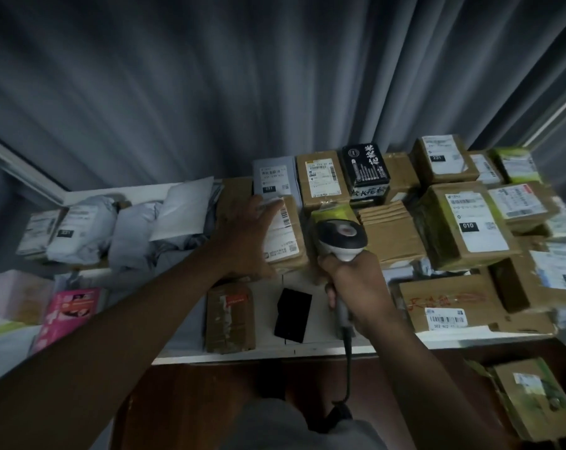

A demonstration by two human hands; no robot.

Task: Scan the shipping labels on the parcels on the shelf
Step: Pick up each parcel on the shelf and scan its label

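Observation:
My right hand (353,284) grips the handle of a white and black barcode scanner (340,238), whose head points toward the parcels at the middle of the white shelf (275,349). My left hand (242,235) lies with straight fingers on the left side of a brown cardboard parcel (288,235), touching its white shipping label (280,227). Behind it stand a grey parcel (273,177) and a brown box (322,177), both with labels facing up.
Grey poly mailers (119,228) fill the shelf's left. Several labelled cardboard boxes (463,222) are stacked at the right. A taped brown parcel (229,316) and a small black item (293,315) lie near the front edge. A pink packet (67,313) sits lower left; curtains hang behind.

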